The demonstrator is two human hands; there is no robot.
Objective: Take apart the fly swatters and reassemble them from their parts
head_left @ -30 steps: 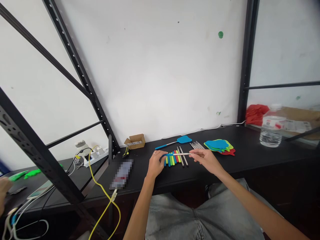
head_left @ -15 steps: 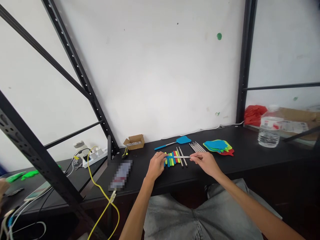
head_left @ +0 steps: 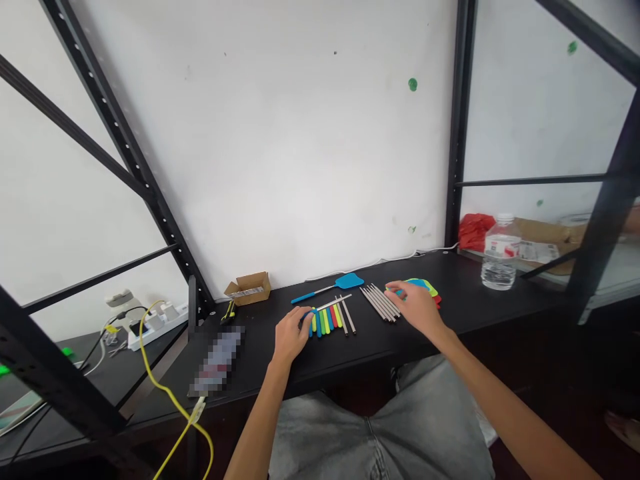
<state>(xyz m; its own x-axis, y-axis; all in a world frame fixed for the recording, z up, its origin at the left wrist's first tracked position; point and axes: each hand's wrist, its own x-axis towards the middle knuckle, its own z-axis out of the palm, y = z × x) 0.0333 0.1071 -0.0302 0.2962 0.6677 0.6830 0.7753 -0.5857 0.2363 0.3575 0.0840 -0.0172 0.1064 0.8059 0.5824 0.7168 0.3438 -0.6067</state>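
Observation:
My left hand (head_left: 291,333) is closed on the blue handle (head_left: 314,311) of a thin metal rod (head_left: 336,302), which slants up to the right over a row of coloured handles (head_left: 326,320) in blue, green, yellow and red. Over at the right, my right hand (head_left: 414,305) curls its fingers round the left edge of a blue fly swatter head (head_left: 396,292) on a stack of coloured heads (head_left: 430,288); the hand hides much of the stack. Between the hands lie two loose rods (head_left: 349,317) and a bundle of several grey rods (head_left: 380,303).
A whole blue fly swatter (head_left: 349,281) lies behind the handles. At the left are a small cardboard box (head_left: 253,289), a yellow-black cutter (head_left: 229,312), a blurred phone (head_left: 217,363) and a yellow cable (head_left: 173,400). A water bottle (head_left: 500,257) stands right, near a black rack post (head_left: 457,133).
My right hand has let go of the rod's bare end and moved right to the stack of heads. My left hand still holds the handle; the rod now tilts upward. The view has turned right.

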